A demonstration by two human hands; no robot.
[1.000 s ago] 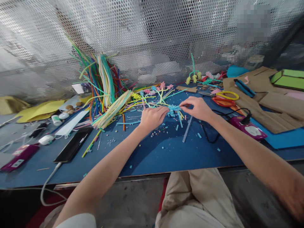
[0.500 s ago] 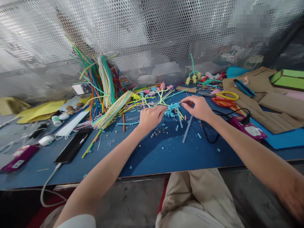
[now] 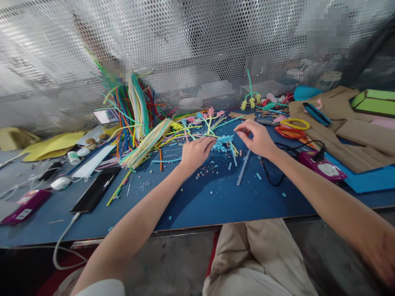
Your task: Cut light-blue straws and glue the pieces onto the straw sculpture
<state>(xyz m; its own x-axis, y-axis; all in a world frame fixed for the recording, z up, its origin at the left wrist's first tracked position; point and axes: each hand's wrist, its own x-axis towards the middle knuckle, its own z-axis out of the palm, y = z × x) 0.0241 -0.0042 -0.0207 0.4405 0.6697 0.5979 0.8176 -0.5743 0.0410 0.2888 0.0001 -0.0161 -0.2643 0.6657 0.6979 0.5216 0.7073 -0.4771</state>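
Observation:
A light-blue pipe-cleaner flower [image 3: 224,141] with a fuzzy, many-pointed head is over the middle of the blue table. The closed fingers of my left hand [image 3: 196,153] grip its left end, and the fingertips hide that part. To the right of the flower is my right hand [image 3: 256,137], a short gap away from it. Its fingers are curled, with thumb and forefinger apart and nothing visible between them. Just below lies a translucent glue stick [image 3: 243,167]. Behind the flower, pink, yellow and blue pipe-cleaner blossoms on stems [image 3: 210,119] lie in a tangle.
A bundle of pale pipe cleaners [image 3: 147,142] lies to the left, near a black phone [image 3: 95,190] on a white cable. Scissors [image 3: 294,124], brown paper [image 3: 354,135] and a purple power strip [image 3: 324,167] are at right. Perforated metal [image 3: 216,53] closes the back. Small blue clippings dot the tabletop.
My right hand's fingertips have drawn slightly away from the blue flower and parted. The left hand and the flower have hardly moved.

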